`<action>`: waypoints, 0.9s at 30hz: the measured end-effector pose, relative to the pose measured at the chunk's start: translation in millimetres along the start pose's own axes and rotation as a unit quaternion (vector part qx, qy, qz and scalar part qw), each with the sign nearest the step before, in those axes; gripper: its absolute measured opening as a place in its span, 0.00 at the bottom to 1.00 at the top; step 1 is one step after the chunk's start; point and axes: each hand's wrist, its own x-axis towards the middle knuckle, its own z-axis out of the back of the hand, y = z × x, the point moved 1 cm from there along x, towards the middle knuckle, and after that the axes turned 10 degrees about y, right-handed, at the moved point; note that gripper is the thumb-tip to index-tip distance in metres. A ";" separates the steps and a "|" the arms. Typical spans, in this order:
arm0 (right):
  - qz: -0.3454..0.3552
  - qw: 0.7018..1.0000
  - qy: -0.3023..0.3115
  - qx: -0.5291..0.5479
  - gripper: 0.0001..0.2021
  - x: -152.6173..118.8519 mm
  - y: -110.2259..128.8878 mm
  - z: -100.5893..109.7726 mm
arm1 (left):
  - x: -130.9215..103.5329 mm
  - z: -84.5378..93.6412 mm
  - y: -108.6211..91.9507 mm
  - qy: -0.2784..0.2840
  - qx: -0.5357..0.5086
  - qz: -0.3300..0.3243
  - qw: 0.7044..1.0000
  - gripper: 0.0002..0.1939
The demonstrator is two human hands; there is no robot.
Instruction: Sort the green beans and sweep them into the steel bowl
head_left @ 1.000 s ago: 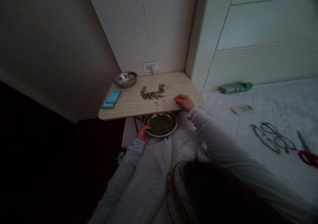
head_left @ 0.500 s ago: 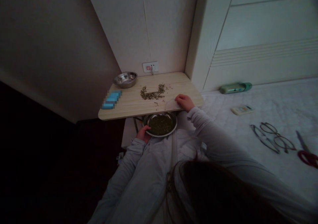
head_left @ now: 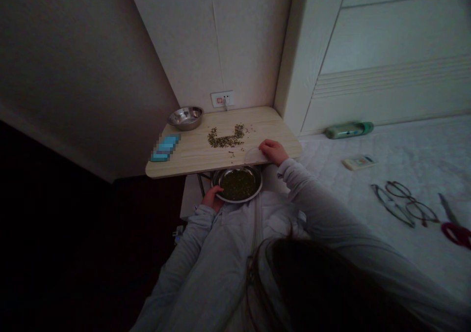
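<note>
My left hand [head_left: 212,198] grips the left rim of a round metal bowl [head_left: 259,188], its thumb over the edge. Dark green, grain-like bits [head_left: 238,184] fill the bowl, which sits at my lap just below the table's front edge. Over the right side of the small wooden table [head_left: 191,157], my right hand [head_left: 272,151] is closed on a thin, clear, rounded sheet [head_left: 254,155] that lies close to the tabletop. Left of that sheet, a loose U-shaped scatter of similar greenish bits [head_left: 225,140] covers the middle of the table.
A second metal bowl [head_left: 186,119] stands at the table's back left, near a blurred blue object [head_left: 165,148]. On the white bedding to the right lie a green bottle-like object [head_left: 349,130], a remote control [head_left: 359,162], eyeglasses [head_left: 408,204] and red-handled scissors [head_left: 455,233]. A wall socket [head_left: 222,98] is behind the table.
</note>
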 end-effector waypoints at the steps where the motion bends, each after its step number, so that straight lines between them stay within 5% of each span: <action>1: 0.000 1.000 0.003 0.002 0.11 -0.5 0.5 -0.1 | -0.1 -0.1 -0.1 0.000 0.000 0.002 1.000 0.19; 11: -0.010 0.999 0.011 0.029 0.10 2.4 3.3 -1.7 | 0.2 0.0 -0.3 0.000 -0.006 0.005 1.000 0.18; 17: 0.001 0.998 -0.008 0.056 0.10 7.9 15.4 -19.6 | -2.2 -1.1 0.6 0.001 -0.007 -0.003 1.000 0.18; 27: 0.003 1.000 0.021 -0.016 0.12 7.6 13.8 -31.1 | -1.1 0.3 -0.4 0.008 -0.008 -0.015 1.000 0.21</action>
